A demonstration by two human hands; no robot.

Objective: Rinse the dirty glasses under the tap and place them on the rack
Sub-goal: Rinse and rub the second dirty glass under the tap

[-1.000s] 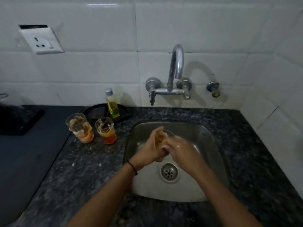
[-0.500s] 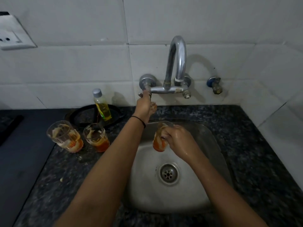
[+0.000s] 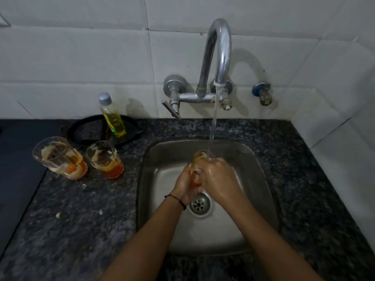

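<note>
Over the steel sink point(image 3: 261, 185) I hold a dirty glass point(image 3: 199, 159) with orange residue, its mouth up. My left hand point(image 3: 185, 184) and my right hand point(image 3: 220, 180) are both wrapped around it. Water runs from the chrome tap point(image 3: 218, 55) in a thin stream into the glass. Two more dirty glasses, a larger one point(image 3: 59, 158) and a smaller one point(image 3: 105, 160), stand on the dark granite counter point(image 3: 81, 220) left of the sink. No rack is in view.
A bottle of yellow liquid point(image 3: 112, 115) stands on a black round plate point(image 3: 85, 130) against the tiled wall. The tap lever point(image 3: 171, 110) points forward left. A blue-capped valve point(image 3: 262, 94) is on the wall at the right. Crumbs lie on the counter.
My left hand has come back from the tap lever down to the glass. Water now runs from the spout into the glass.
</note>
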